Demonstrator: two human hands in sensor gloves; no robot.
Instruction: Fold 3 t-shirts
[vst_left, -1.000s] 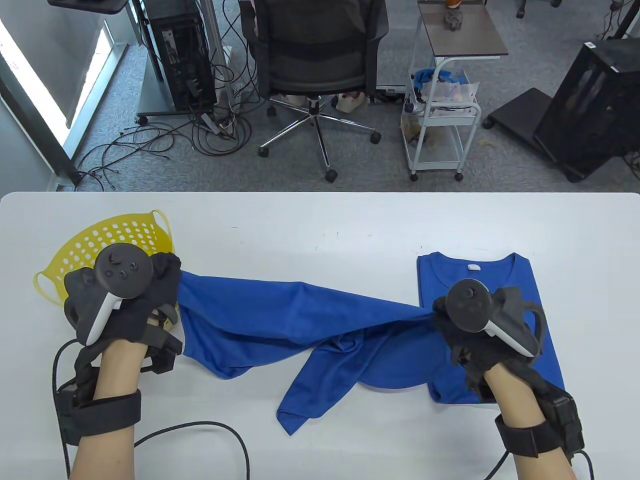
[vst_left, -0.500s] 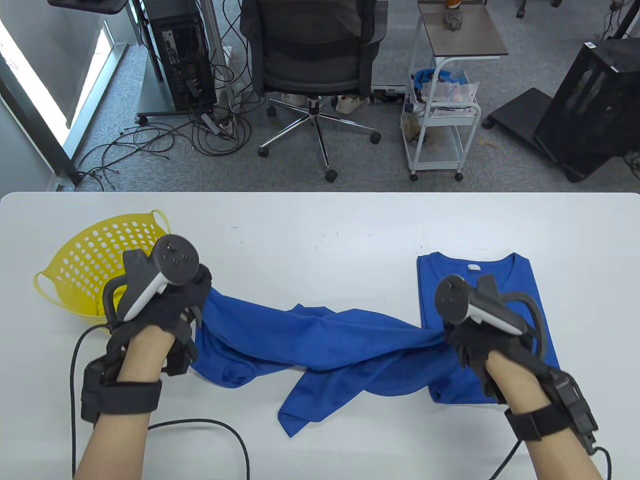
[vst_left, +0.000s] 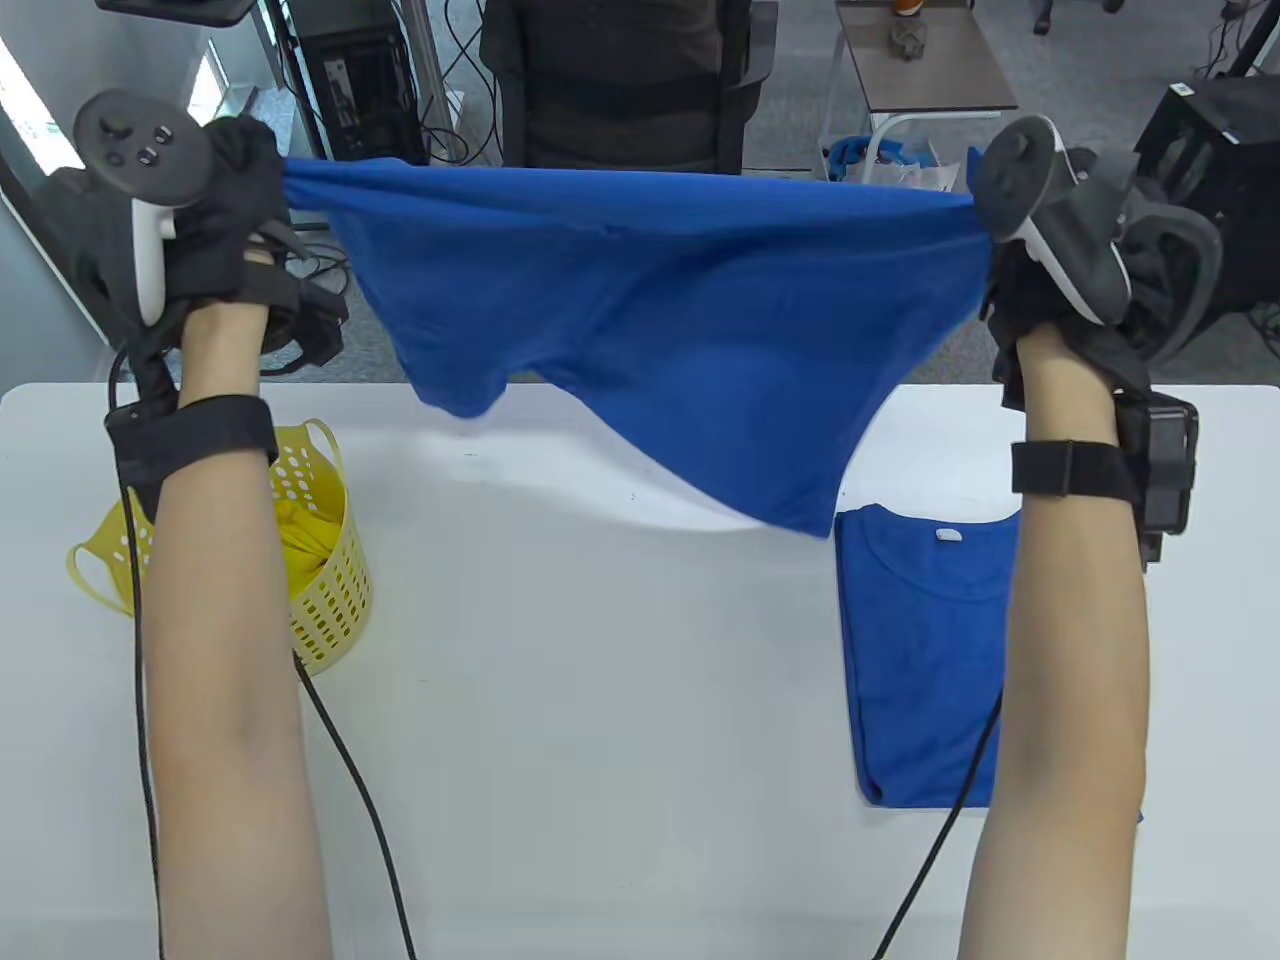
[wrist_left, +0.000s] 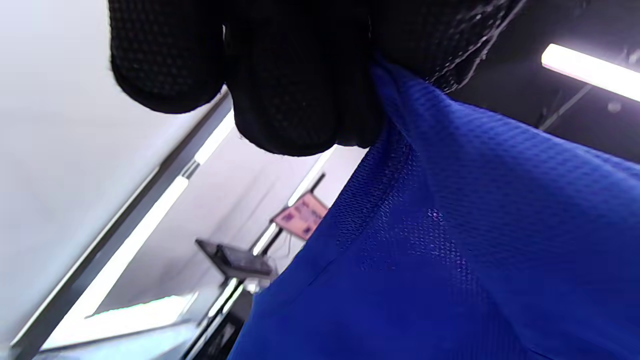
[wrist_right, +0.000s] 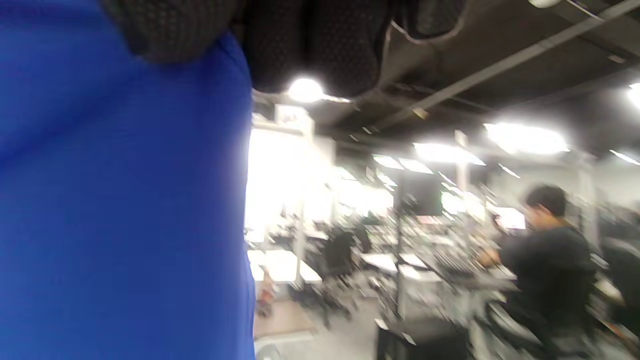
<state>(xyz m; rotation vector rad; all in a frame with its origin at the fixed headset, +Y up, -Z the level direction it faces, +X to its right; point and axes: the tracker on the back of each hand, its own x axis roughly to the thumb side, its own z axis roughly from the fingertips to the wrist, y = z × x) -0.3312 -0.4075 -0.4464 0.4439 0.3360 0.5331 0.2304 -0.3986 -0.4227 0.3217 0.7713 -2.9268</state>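
My left hand (vst_left: 235, 195) and right hand (vst_left: 1005, 260) are raised high over the far side of the table and each grips one end of a blue t-shirt (vst_left: 650, 320), stretched taut between them and hanging clear of the table. The left wrist view shows my gloved fingers (wrist_left: 295, 85) closed on the blue fabric (wrist_left: 475, 225). The right wrist view shows the fingers (wrist_right: 310, 45) closed on the cloth (wrist_right: 120, 200) too. A second blue t-shirt (vst_left: 920, 650) lies folded on the table at the right, partly under my right forearm.
A yellow perforated basket (vst_left: 330, 580) stands at the table's left, behind my left forearm. Black glove cables (vst_left: 360, 790) trail across the white table (vst_left: 620, 700). An office chair, a white cart and computer towers stand on the floor beyond the far edge.
Both hands have lifted the blue t-shirt off the table and raised it high and away, pulling it taut. The folded shirt has stayed where it was.
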